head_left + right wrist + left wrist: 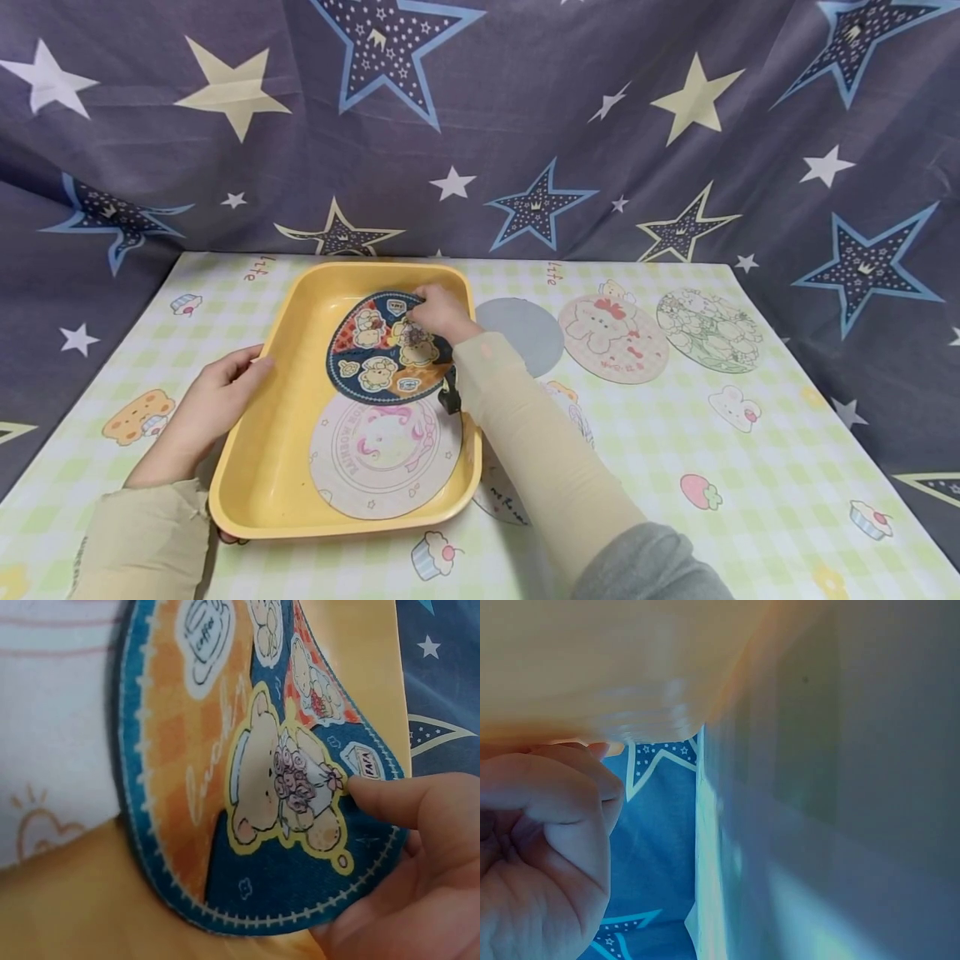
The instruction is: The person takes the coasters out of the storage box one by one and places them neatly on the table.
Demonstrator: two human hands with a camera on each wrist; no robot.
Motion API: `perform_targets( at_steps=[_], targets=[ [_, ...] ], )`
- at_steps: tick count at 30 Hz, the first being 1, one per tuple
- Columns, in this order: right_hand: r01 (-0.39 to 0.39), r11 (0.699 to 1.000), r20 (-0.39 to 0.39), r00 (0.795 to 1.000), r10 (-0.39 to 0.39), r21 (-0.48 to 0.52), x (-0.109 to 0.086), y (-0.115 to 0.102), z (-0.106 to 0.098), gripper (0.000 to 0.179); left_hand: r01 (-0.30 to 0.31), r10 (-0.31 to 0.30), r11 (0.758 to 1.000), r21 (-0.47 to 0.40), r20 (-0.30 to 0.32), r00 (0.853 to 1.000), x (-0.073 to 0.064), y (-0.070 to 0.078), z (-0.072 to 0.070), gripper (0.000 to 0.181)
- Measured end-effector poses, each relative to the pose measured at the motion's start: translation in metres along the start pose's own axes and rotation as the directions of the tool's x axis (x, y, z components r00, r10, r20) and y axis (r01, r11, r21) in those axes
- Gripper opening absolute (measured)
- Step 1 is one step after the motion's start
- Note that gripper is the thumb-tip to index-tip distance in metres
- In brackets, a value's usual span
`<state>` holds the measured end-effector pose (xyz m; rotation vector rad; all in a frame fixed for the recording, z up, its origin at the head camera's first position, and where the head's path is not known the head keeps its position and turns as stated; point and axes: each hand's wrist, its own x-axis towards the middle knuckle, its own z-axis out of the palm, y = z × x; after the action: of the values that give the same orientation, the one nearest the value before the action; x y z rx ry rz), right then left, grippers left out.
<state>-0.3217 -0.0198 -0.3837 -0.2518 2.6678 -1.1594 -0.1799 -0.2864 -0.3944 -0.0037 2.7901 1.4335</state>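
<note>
A yellow tray (288,467) stands on the table, and my left hand (221,392) grips its left rim. In the left wrist view the curled fingers (562,791) press up against the tray's outer side. My right hand (442,312) pinches the edge of a round dark-blue and orange coaster (378,354) with bear pictures, inside the tray. The right wrist view has the thumb (390,799) on its printed face and the other fingers behind it; it looks tilted. Partly under it, a whitish round coaster (378,475) with a pink drawing lies in the tray.
Right of the tray lie a grey round coaster (528,329), a pink rabbit one (615,337) and a green-patterned one (708,329). Another whitish coaster (502,496) is partly hidden by my right sleeve (540,450) and the tray. A starry curtain (480,125) hangs behind the table.
</note>
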Motion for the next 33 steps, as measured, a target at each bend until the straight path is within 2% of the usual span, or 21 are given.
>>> perform_targets(
  at_steps=[6, 21, 33],
  targets=[
    [0.021, 0.999, -0.05, 0.999, -0.019, 0.038, 0.003, 0.0011, 0.0018, 0.019, 0.002, -0.002, 1.0, 0.002, -0.001, 1.0, 0.0001, -0.0001, 0.0004, 0.062],
    [0.06, 0.994, -0.102, 0.994, -0.051, 0.092, 0.0019, 0.0009, 0.0008, 0.019, -0.003, 0.003, 1.0, 0.002, -0.001, 1.0, 0.0001, 0.0019, 0.001, 0.061],
    [0.058, 0.975, -0.164, 0.986, -0.023, 0.215, 0.0023, -0.0002, -0.0014, 0.023, -0.011, 0.011, 1.0, 0.007, -0.006, 1.0, 0.0002, -0.0002, 0.0005, 0.06]
  ],
)
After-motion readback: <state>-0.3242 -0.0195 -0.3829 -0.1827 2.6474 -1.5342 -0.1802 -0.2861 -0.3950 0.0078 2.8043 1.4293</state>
